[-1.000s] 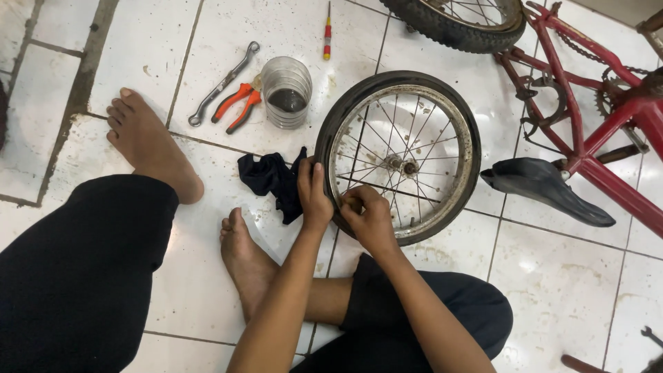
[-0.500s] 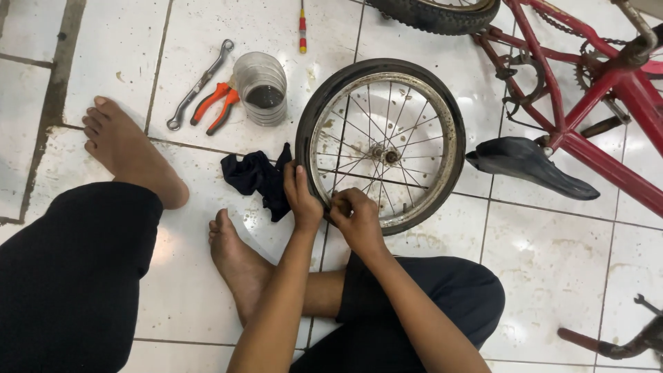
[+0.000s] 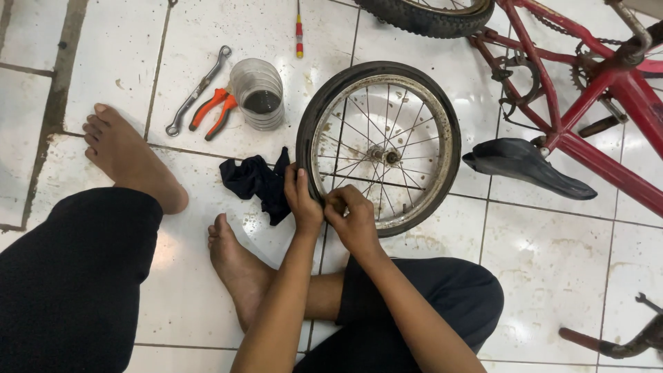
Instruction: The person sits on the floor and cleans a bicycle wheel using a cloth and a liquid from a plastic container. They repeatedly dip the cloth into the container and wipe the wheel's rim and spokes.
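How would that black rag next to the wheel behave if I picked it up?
The black rag lies crumpled in soft folds on the tiled floor, so it would probably hang limp and weigh little. Pushed, it would likely bunch up rather than roll. It touches the left hand at the wheel.

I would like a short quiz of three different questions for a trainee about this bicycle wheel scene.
1. True or false: both hands rest on the near edge of the wheel.
2. Which lies just left of the left hand? A) black cloth B) screwdriver C) saddle
3. Fill in: the orange-handled pliers lie between the wrench and the clear ____.

Key:
1. True; the right hand is there too.
2. A, the black cloth.
3. Container.
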